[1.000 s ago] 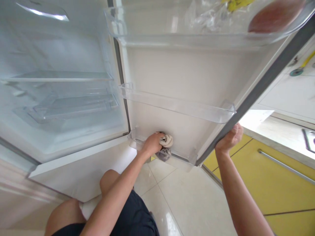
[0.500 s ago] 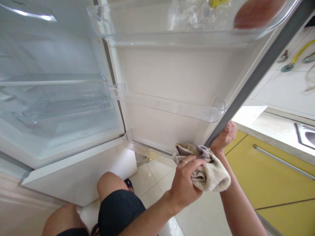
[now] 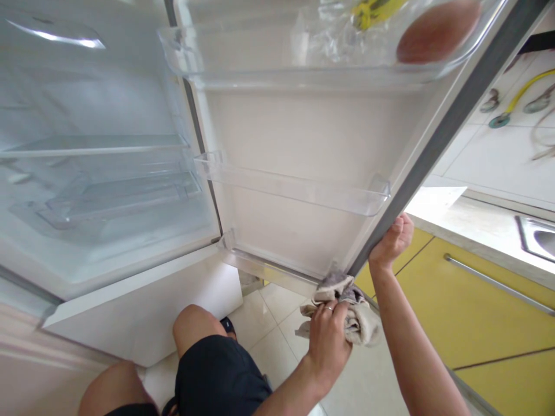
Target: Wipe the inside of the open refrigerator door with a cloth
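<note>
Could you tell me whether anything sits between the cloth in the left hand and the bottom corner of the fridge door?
Nothing visible does: the cloth, bunched in the left hand, already reaches the door's bottom corner.

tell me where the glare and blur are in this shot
Head view: a bright streak of glare lies on the fridge ceiling at top left; the countertop beside the door edge is blown out white; the reddish thing in the top door shelf looks smeared; the door's straight edges bow from lens distortion.

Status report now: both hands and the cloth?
Left hand grips cloth at door's bottom corner. Right hand grips door edge. Nothing in the way.
</note>
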`<state>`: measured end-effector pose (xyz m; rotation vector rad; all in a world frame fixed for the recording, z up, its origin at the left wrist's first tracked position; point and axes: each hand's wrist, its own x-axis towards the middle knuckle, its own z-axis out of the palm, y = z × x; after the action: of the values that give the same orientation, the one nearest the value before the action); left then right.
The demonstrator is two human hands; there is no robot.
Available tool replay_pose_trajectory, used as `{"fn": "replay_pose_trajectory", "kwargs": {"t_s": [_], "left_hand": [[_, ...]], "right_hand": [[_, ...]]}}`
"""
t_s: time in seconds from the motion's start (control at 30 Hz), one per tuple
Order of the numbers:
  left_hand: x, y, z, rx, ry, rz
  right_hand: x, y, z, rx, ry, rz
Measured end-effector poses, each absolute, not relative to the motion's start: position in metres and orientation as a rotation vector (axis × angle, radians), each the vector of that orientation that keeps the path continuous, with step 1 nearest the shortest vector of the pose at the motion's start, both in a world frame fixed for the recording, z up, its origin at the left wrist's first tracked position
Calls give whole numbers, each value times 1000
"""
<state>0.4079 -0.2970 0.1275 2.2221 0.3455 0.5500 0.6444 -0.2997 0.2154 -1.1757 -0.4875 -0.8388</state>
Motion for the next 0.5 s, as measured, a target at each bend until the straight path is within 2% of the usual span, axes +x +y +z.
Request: {"fn": "replay_pose_trajectory", "kwargs": {"t_s": [0.37, 0.5], "left_hand": [[418, -303, 79, 2147, 465, 505], [401, -298, 48, 2288, 412, 632]], "right_hand": [[643, -300, 217, -1182, -478, -834], [641, -299, 219, -1180, -460, -817]]}}
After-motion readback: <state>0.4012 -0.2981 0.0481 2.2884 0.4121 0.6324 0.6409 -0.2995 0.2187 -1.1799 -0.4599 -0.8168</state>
